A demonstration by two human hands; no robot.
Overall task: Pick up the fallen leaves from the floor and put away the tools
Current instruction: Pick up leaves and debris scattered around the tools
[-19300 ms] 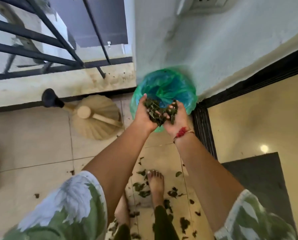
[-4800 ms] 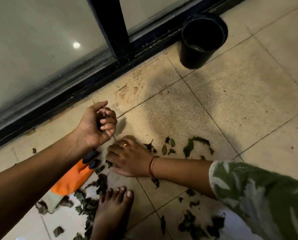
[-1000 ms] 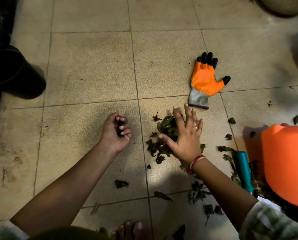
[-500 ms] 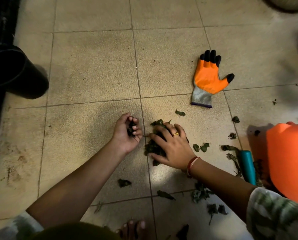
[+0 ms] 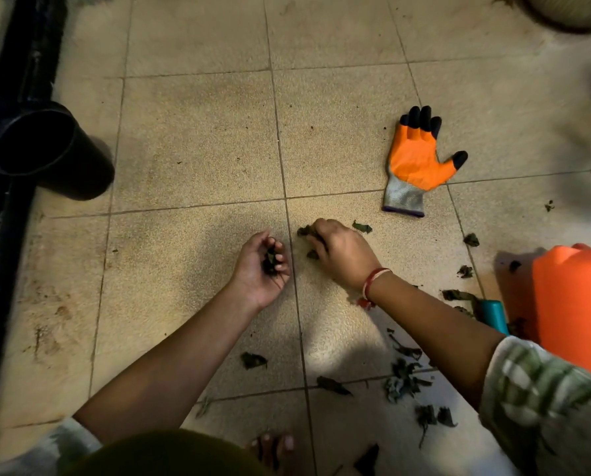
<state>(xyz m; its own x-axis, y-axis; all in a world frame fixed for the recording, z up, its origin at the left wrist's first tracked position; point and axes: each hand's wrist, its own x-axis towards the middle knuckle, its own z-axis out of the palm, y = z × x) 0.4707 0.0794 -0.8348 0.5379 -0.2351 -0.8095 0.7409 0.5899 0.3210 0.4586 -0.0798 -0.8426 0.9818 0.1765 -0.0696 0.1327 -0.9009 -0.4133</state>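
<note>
A clump of leaves [image 5: 270, 262] lies in the cupped left hand [image 5: 258, 271], which is held palm up low over the tiled floor [image 5: 198, 139] with its fingers curled in over the clump. Just to the right, the right hand [image 5: 342, 252] rests knuckles up on the floor. Its fingers are bent round a second bunch [image 5: 305, 231] of dark leaves that pokes out at the fingertips, and a red thread bracelet [image 5: 373, 283] circles its wrist. One single leaf [image 5: 362, 227] lies just right of that hand. More loose leaves [image 5: 402, 379] are scattered over the near right tiles under and beside the right forearm, with a lone piece [image 5: 253, 360] between the two forearms and a few scraps [image 5: 471, 239] further right.

An orange glove [image 5: 416, 163] with black fingertips and a grey cuff lies flat on the floor, beyond the right hand and apart from it. At the right edge a teal handle [image 5: 493, 316] lies among leaves, partly hidden by a big orange plastic object [image 5: 575, 304] close to the camera; what that object is cannot be told. A black pot [image 5: 43, 149] stands far left against a black door track [image 5: 12, 80]. The rim of a pale pot [image 5: 569, 8] shows at the far right corner. Bare toes [image 5: 273, 444] and a green patterned sleeve [image 5: 544, 407] fill the near edge
</note>
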